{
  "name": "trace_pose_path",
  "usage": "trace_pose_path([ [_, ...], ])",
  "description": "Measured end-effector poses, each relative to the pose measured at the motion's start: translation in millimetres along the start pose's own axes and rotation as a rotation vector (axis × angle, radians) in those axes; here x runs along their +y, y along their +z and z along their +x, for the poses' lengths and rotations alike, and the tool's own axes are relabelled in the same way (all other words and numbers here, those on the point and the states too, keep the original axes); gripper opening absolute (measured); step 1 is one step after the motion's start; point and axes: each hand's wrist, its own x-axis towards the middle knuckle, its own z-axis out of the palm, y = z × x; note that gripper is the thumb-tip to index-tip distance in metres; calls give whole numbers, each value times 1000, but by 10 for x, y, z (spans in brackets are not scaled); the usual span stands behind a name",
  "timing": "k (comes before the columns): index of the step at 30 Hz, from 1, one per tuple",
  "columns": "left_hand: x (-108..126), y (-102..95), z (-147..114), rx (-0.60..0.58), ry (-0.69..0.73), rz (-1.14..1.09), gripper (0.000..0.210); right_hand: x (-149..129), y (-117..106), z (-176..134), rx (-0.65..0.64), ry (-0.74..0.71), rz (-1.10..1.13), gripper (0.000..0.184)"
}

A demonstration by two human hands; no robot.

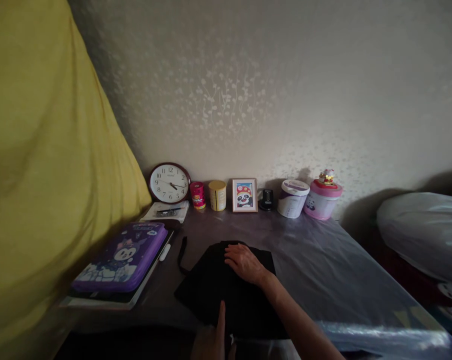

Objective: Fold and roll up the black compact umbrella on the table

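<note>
A black cloth piece [226,285] lies spread on the table before me, with a thin black strap [181,255] sticking out at its left. I cannot tell what kind of item it is. My right hand [244,262] rests flat on its upper part, fingers stretched out and holding nothing. Low in the view, my left hand [220,332] is at the near part of the cloth with one finger extended forward. The rest of that hand is blurred and partly cut off by the lower edge.
At left, a purple case [124,257] sits on books beside a yellow curtain [60,125]. Along the wall stand a clock [169,183], cans, a framed panda picture [244,195], a black device [267,199] and two tubs, the pink one [321,200] topped by a figurine.
</note>
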Motion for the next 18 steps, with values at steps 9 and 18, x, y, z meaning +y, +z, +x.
trace_pose_path([
  [9,42,-78,-112,51,35,-105,66,416,-526,-518,299,242,120,25],
  [18,-9,-90,-120,85,110,-177,63,244,-702,-1261,200,230,-3,31],
])
